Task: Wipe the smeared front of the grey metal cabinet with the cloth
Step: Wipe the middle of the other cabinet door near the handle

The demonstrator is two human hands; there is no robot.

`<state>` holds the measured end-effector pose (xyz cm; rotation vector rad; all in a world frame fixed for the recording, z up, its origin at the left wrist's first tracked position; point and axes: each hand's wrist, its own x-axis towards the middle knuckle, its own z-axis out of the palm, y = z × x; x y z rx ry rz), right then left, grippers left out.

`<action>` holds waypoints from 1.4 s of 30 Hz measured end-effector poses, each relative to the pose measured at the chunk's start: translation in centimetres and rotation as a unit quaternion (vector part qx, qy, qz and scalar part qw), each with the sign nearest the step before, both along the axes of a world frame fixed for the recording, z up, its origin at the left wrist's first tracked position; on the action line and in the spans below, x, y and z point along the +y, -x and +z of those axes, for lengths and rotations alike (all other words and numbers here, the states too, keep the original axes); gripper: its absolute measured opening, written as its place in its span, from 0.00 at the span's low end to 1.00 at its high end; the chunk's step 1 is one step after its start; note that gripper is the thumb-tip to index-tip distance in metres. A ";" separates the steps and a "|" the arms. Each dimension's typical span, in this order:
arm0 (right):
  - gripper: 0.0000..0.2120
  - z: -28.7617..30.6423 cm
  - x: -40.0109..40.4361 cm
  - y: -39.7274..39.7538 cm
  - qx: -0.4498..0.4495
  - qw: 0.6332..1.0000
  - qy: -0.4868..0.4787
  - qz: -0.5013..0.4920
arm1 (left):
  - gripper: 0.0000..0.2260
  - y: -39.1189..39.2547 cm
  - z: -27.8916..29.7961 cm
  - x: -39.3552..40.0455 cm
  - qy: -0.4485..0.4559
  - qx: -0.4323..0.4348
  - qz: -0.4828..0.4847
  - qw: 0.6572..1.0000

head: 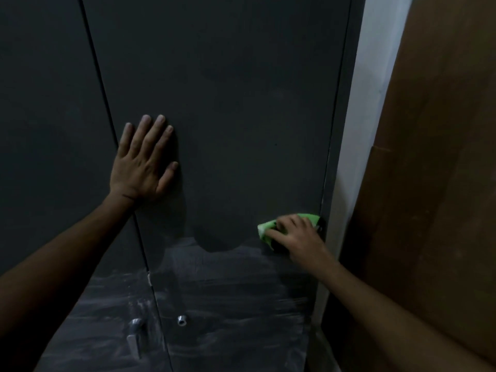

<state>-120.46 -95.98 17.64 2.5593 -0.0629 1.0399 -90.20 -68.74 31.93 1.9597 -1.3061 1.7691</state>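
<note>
Pressing the green cloth (288, 227) against the right-hand door, your right hand (298, 237) has its fingers curled over the wad and clamps it flat to the metal, hard by the door's right edge. Your left hand (143, 159) lies open with straight fingers, palm flat on the same door near its left edge, just right of the seam (120, 146) between the two doors, higher than the cloth and well apart from it. Outward from the cloth, the grey metal cabinet (228, 89) reads in two zones: everything above the cloth's level looks dark and even, which I judge to be already clean, while a pale, streaky smear (228, 291) covers the lower door front from just below your right hand down to the bottom of the view, spreading across the seam onto the left door around the handle (135, 336) and the small lock (182, 320). So you appear partway through, with the top done and the whole lower band left, including the awkward patches round the hardware. Beyond the cabinet's right edge stand a white wall (367, 76) and brown cardboard (434, 157).
</note>
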 end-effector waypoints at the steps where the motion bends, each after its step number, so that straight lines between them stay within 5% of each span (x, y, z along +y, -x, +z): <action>1: 0.25 0.0 -0.8 0.9 -0.003 1.000 -0.005 -0.009 | 0.33 0.0 0.0 0.0 0.002 0.001 0.000 1.000; 8: 0.32 10.2 -1.8 -1.1 -0.248 0.944 -0.205 -0.078 | 0.33 -0.4 -0.2 -0.1 0.008 -0.005 -0.003 1.000; 15: 0.35 -0.8 -0.1 0.9 -0.025 0.995 -0.084 -0.054 | 0.33 0.2 -0.2 0.1 0.005 0.005 -0.004 1.000; 21: 0.27 7.2 -0.9 -1.0 -0.230 0.935 -0.245 -0.113 | 0.33 -0.2 -0.3 0.0 0.006 0.009 -0.003 1.000; 23: 0.29 6.3 0.8 -2.4 -0.222 0.942 -0.231 -0.094 | 0.34 -0.1 -0.3 0.1 0.005 0.008 0.002 1.000; 28: 0.37 -3.0 0.6 0.3 -0.026 0.994 -0.083 -0.062 | 0.33 0.0 -0.2 0.1 0.003 0.003 0.004 1.000; 34: 0.28 4.1 0.9 -2.0 -0.212 0.937 -0.254 -0.112 | 0.33 0.1 -0.3 0.0 0.007 0.002 0.005 1.000; 36: 0.32 3.7 3.7 -4.1 -0.182 0.951 -0.245 -0.060 | 0.33 0.0 -0.2 0.1 0.007 0.001 0.007 1.000; 39: 0.38 -2.1 5.7 -3.8 0.016 0.991 -0.136 0.016 | 0.33 0.3 -0.2 0.2 0.004 0.007 0.006 1.000; 42: 0.33 -4.2 3.4 -1.4 0.080 0.994 -0.071 0.033 | 0.33 0.2 -0.2 0.1 0.003 0.010 0.010 1.000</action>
